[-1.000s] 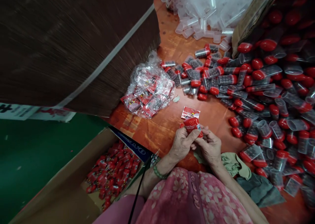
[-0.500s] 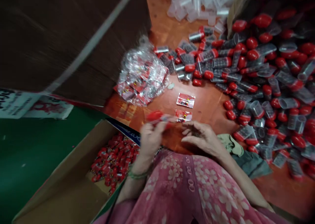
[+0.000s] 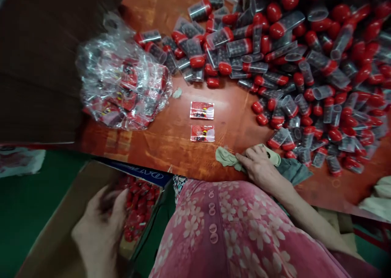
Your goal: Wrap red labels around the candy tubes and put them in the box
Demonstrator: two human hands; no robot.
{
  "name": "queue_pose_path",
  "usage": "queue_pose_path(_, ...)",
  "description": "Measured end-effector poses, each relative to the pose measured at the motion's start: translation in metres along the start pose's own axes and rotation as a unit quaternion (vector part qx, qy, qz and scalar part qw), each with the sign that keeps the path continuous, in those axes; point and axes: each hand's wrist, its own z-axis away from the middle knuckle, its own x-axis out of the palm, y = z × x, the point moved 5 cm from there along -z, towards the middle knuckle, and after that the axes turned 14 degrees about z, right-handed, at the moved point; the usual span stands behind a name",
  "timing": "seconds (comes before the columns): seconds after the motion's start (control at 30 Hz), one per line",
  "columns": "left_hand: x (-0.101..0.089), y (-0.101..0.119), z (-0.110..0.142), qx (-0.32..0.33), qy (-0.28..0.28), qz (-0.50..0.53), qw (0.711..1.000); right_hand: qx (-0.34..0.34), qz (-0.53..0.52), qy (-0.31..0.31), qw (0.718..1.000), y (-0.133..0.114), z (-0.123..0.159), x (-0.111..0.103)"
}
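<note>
My left hand [image 3: 102, 225] is over the open cardboard box [image 3: 58, 233] at the lower left. Its thumb and fingers are apart and somewhat blurred, with nothing visible between them. Inside the box lies a heap of small red packed pieces [image 3: 139, 206]. At the table's front edge, my right hand [image 3: 259, 166] is closed on a pale green cloth [image 3: 227, 157], fingertips pressing it down. Two flat red printed packets, an upper one [image 3: 202, 110] and a lower one [image 3: 202, 133], lie one above the other on the table, to the left of and beyond that hand.
A crumpled clear plastic bag [image 3: 125, 82] of red packets sits at the left of the orange-brown table [image 3: 171, 155]. Clear tubes with red rounded ends [image 3: 284, 66] are heaped across the back and right. A dark box side [image 3: 45, 66] stands at the far left.
My left hand has gone from above the table down over the box, and the red item it held is out of its fingers. My right hand has moved onto the cloth. The view has shifted.
</note>
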Motion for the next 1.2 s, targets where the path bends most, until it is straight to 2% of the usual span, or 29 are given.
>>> queue_pose_path(0.03,0.032,0.017,-0.012,0.04,0.0,0.012,0.999,-0.002,-0.007,0.009,1.0,0.001,-0.001,0.002)
queue_pose_path(0.07,0.07,0.039,-0.021,0.104,-0.057,0.037,0.992,-0.003,-0.014,0.018,1.0,0.002,-0.002,0.004)
queue_pose_path(0.1,0.108,0.061,-0.024,0.176,-0.136,0.062,0.973,-0.005,-0.02,0.027,0.999,0.003,-0.003,0.005)
queue_pose_path(0.17,0.173,0.097,-0.018,0.292,-0.285,0.049,0.912,-0.002,-0.024,0.053,0.998,0.005,-0.004,0.005)
queue_pose_path(0.2,0.198,0.11,-0.011,0.355,-0.33,0.025,0.874,0.006,-0.022,0.07,0.997,0.006,-0.004,0.004)
queue_pose_path(0.27,0.235,0.121,0.002,0.44,-0.372,-0.059,0.815,0.031,-0.024,0.099,0.994,0.008,-0.001,0.0)
queue_pose_path(0.37,0.263,0.116,0.011,0.515,-0.364,-0.161,0.759,0.085,-0.071,0.132,0.985,0.016,0.011,-0.014)
queue_pose_path(0.43,0.271,0.112,0.014,0.541,-0.356,-0.17,0.743,0.127,-0.102,0.166,0.973,0.03,0.026,-0.027)
queue_pose_path(0.5,0.276,0.11,0.014,0.542,-0.351,-0.151,0.748,0.164,-0.061,0.181,0.968,0.05,0.04,-0.036)
queue_pose_path(0.57,0.28,0.111,0.012,0.527,-0.35,-0.129,0.764,0.168,0.032,0.136,0.976,0.069,0.048,-0.033)
queue_pose_path(0.67,0.28,0.116,0.011,0.517,-0.35,-0.092,0.776,0.151,0.152,0.09,0.973,0.093,0.049,-0.018)
queue_pose_path(0.77,0.264,0.121,0.004,0.513,-0.329,-0.035,0.792,0.121,0.198,0.081,0.969,0.1,0.043,-0.003)
queue_pose_path(0.87,0.229,0.122,-0.015,0.486,-0.247,-0.014,0.838,0.102,0.212,0.081,0.969,0.099,0.038,0.002)
queue_pose_path(0.93,0.206,0.117,-0.029,0.464,-0.192,-0.056,0.863,0.098,0.2,0.089,0.971,0.096,0.036,0.001)
queue_pose_path(1.03,0.185,0.106,-0.044,0.449,-0.163,-0.149,0.866,0.088,0.134,0.132,0.978,0.089,0.033,-0.009)
queue_pose_path(1.13,0.181,0.096,-0.051,0.465,-0.168,-0.197,0.846,0.097,0.029,0.175,0.979,0.079,0.027,-0.021)
queue_pose_path(1.2,0.185,0.091,-0.053,0.485,-0.175,-0.202,0.833,0.131,-0.058,0.19,0.971,0.072,0.021,-0.027)
